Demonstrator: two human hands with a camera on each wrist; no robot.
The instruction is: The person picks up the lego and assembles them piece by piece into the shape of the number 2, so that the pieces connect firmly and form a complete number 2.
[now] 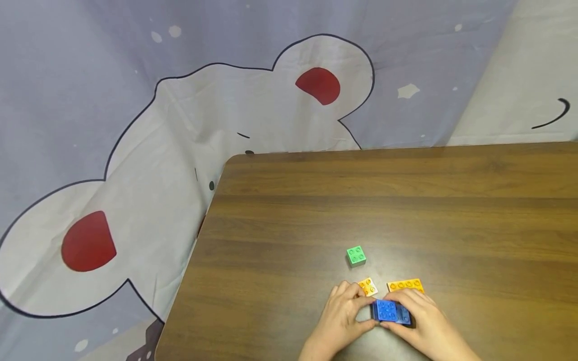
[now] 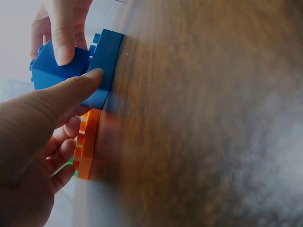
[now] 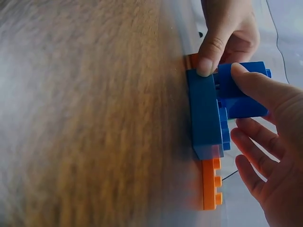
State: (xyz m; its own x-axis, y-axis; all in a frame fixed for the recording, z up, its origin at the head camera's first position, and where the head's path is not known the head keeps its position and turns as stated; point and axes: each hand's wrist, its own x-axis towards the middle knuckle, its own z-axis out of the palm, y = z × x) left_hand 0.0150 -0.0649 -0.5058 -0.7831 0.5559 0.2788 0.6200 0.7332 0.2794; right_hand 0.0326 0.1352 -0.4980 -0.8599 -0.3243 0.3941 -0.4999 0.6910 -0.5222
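A long dark-blue building brick [image 1: 404, 316] lies on the wooden table, gripped at its left end by my left hand [image 1: 340, 316]. In the left wrist view that hand's thumb [image 2: 92, 78] presses on the long brick's side. My right hand [image 1: 422, 315] pinches a smaller blue building brick [image 1: 386, 310] between thumb and fingers. This small brick is over the left part of the long one, and studs show between the two in the right wrist view. Just past my left fingers sits a small yellow-orange brick [image 1: 369, 287]. A longer yellow-orange brick [image 1: 406, 285] lies beyond my right fingers.
A green brick [image 1: 356, 256] stands farther back on the wooden table [image 1: 280, 225]. Behind the table's back and left edges hangs a printed curtain [image 1: 226, 110].
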